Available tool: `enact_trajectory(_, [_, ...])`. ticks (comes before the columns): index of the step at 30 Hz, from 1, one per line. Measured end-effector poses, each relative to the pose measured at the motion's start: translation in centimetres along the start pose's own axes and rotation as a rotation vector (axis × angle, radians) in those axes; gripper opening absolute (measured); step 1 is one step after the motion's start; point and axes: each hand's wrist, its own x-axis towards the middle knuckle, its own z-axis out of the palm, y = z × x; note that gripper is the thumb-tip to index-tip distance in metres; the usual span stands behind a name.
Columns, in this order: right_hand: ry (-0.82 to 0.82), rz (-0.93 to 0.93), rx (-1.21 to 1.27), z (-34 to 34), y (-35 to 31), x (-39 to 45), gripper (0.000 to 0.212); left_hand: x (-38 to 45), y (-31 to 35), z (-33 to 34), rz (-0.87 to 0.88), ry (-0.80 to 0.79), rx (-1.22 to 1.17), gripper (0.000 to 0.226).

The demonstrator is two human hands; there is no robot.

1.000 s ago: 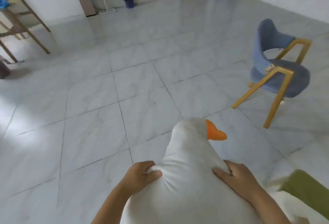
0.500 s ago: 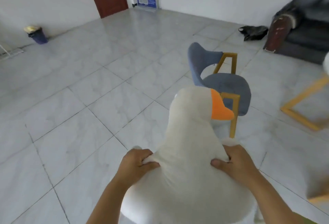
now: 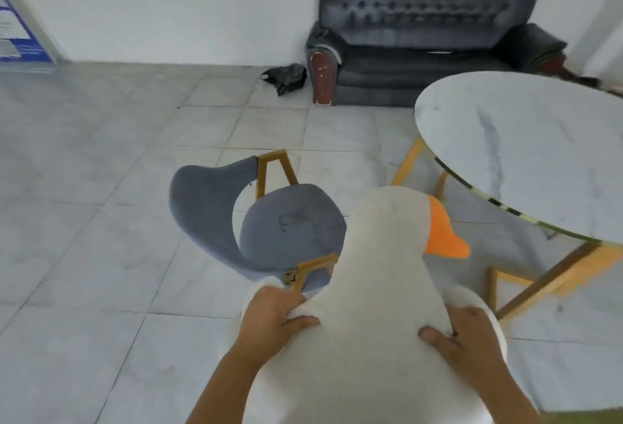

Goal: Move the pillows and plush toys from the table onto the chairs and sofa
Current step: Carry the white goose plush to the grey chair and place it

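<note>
A big white plush goose (image 3: pixel 377 288) with an orange beak is held in front of me, neck up, beak pointing right. My left hand (image 3: pixel 269 319) grips its left side and my right hand (image 3: pixel 468 336) grips its right side. Just beyond it, to the left, stands a blue-grey chair (image 3: pixel 286 224) with yellow wooden legs, its seat bare. A round marble-top table (image 3: pixel 526 153) stands at the right. A dark leather sofa (image 3: pixel 421 42) sits against the far wall.
A black bag (image 3: pixel 286 77) lies on the tiled floor left of the sofa. A blue poster (image 3: pixel 17 35) leans at the far left wall. A green edge shows at the bottom right corner. Open tiled floor spreads to the left.
The view has swung right: the chair has come close in front of the goose, and the sofa and the table have come fully into view. Both hands keep their grip.
</note>
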Motion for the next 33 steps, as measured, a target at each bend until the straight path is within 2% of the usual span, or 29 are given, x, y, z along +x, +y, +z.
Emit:
enact_trajectory(3, [0.045, 0.059, -0.038, -0.6, 1.5, 2.9, 0.037, 6.4, -0.6, 1.8, 0.139, 0.016, 0.085, 0.051])
enact_trajectory(6, [0.113, 0.069, -0.071, -0.7, 4.3, 6.8, 0.032, 11.7, -0.8, 4.8, 0.168, -0.088, 0.01, 0.05])
enact_trajectory(8, [0.123, 0.101, -0.092, -1.0, 6.2, 10.4, 0.033, 15.1, -0.6, 6.4, 0.09, -0.156, -0.072, 0.052])
enact_trajectory(11, [0.128, 0.071, -0.062, -1.2, 8.8, 17.6, 0.038, 21.6, -0.7, 8.4, 0.02, -0.146, -0.138, 0.042])
enact_trajectory(15, [-0.016, 0.006, 0.071, -1.7, 11.7, 30.1, 0.041, 30.8, -1.0, 9.1, -0.116, -0.095, -0.138, 0.031])
enact_trajectory(17, [-0.095, -0.078, 0.099, -1.4, 12.3, 36.0, 0.045, 33.2, -1.6, 8.8, -0.22, -0.032, -0.114, 0.04])
enact_trajectory(20, [-0.206, -0.24, 0.141, -0.7, 10.9, 43.2, 0.053, 34.5, -2.7, 7.8, -0.374, 0.073, -0.098, 0.054])
enact_trajectory(23, [-0.349, -0.394, 0.184, 1.0, 8.0, 48.0, 0.077, 34.8, -3.6, 6.2, -0.522, 0.16, -0.092, 0.049])
enact_trajectory(25, [-0.389, -0.458, 0.226, 2.3, 6.5, 50.8, 0.083, 35.6, -4.3, 5.1, -0.589, 0.202, -0.122, 0.047])
enact_trajectory(33, [-0.481, -0.681, 0.194, 5.7, -1.9, 63.9, 0.1, 42.6, -9.3, -0.4, -0.702, 0.357, -0.17, 0.033])
